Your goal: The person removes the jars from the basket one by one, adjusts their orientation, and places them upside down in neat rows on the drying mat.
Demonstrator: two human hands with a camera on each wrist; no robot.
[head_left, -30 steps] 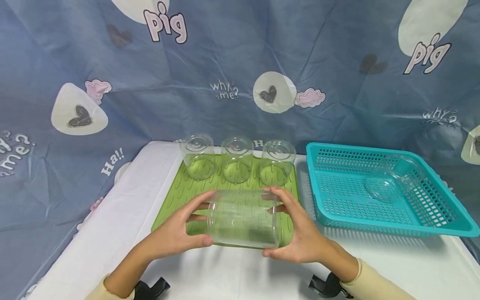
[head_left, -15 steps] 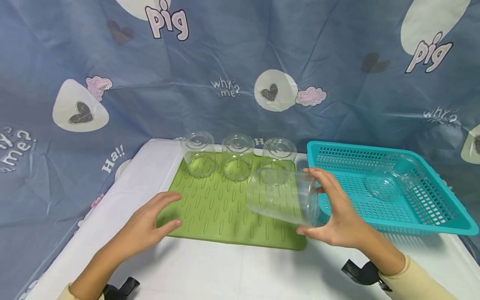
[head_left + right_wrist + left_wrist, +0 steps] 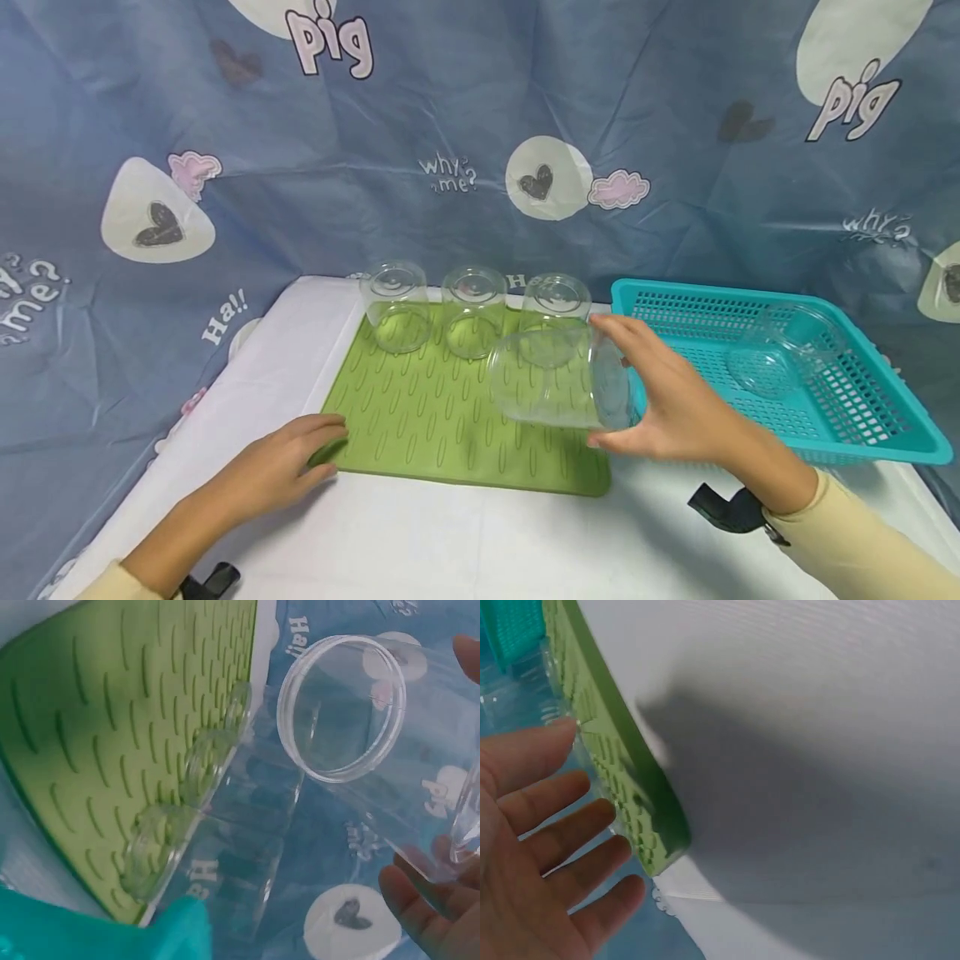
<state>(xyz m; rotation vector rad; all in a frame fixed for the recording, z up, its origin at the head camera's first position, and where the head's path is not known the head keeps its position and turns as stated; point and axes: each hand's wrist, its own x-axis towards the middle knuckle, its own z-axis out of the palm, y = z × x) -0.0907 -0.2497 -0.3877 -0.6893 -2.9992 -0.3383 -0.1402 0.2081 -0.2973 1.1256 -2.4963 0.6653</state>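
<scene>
In the head view, my right hand [image 3: 667,400] grips a clear cup [image 3: 540,383] by its base end. The cup lies sideways in the air over the right part of a green ribbed mat [image 3: 427,425], its mouth pointing left. The right wrist view shows its round rim [image 3: 341,709] and fingers at the far end. Beside the mat's front left corner, my left hand [image 3: 270,467] holds nothing, its fingers loosely spread near the edge. Three more clear cups, a left one [image 3: 395,304], a middle one [image 3: 474,312] and a right one [image 3: 555,296], stand upside down along the mat's back.
A turquoise perforated basket [image 3: 720,291] stands to the right of the mat, with another clear cup [image 3: 795,354] lying inside it. White cloth [image 3: 420,542] covers the table. A blue printed curtain [image 3: 360,167] hangs behind and along the left side.
Both hands held the cup at first; my left hand has let go and moved left and down to the mat's corner. My right hand has carried the cup right and up.
</scene>
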